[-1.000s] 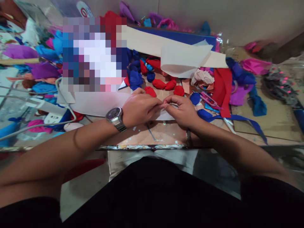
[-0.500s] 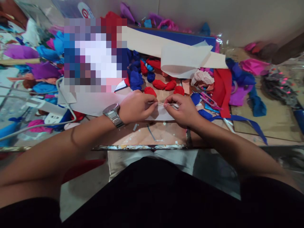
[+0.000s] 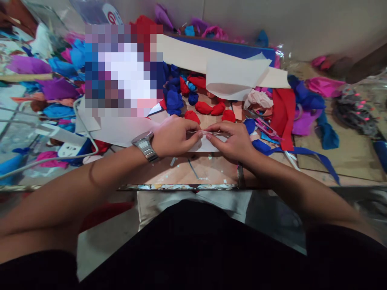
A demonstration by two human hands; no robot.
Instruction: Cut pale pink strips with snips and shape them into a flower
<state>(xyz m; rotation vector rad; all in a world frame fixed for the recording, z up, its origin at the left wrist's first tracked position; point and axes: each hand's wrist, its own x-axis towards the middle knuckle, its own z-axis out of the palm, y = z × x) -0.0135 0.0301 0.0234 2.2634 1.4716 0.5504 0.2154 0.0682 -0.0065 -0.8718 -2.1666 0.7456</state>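
Note:
My left hand (image 3: pixel 175 136), with a metal watch on its wrist, pinches a thin pale strip (image 3: pixel 205 132) above the table's front part. My right hand (image 3: pixel 233 140) pinches the same strip from the other side, the fingertips of both hands close together. Under the hands lies a white sheet (image 3: pixel 117 131). Just beyond them are red crepe bundles (image 3: pixel 203 107) and blue bundles (image 3: pixel 174 100). The strip is thin, and its ends are hidden by the fingers.
A translucent white sheet (image 3: pixel 229 78) lies over a cream strip (image 3: pixel 184 50) at the back. Pink scissors (image 3: pixel 266 128), red crepe (image 3: pixel 284 117) and a blue ribbon (image 3: pixel 317 155) are on the right. A power strip (image 3: pixel 71 149) with a cable and many crepe pieces fill the left.
My right hand's fingertips have shifted slightly left, closer to my left hand. The pale strip remains between both hands. The whole view has moved a little.

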